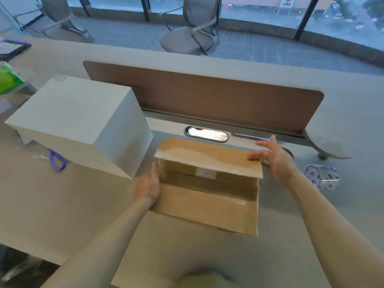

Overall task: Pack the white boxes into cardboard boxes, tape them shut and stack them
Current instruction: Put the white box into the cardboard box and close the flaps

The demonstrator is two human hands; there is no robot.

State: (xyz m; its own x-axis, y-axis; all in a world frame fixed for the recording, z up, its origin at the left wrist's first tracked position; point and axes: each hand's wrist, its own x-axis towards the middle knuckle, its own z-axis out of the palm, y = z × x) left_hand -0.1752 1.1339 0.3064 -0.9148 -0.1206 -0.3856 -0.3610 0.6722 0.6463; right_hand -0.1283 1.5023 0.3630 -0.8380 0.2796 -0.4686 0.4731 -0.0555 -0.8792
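An open cardboard box (207, 206) lies on the desk in front of me, its far flap raised over the opening and its taped bottom seam visible inside. My left hand (148, 183) rests flat against the box's left side, fingers extended. My right hand (274, 156) hovers open by the far flap's right end, fingers spread, holding nothing. A large white box (79, 119) stands on the desk to the left of the cardboard box, close to my left hand. A roll of patterned tape (321, 177) lies on the desk to the right.
A brown divider panel (207, 96) runs across the desk behind the boxes, with a cable slot (205, 134) below it. Purple-handled scissors (57, 161) peek from under the white box. A green packet (8, 80) and a dark keyboard (12, 47) sit far left. Office chairs stand beyond.
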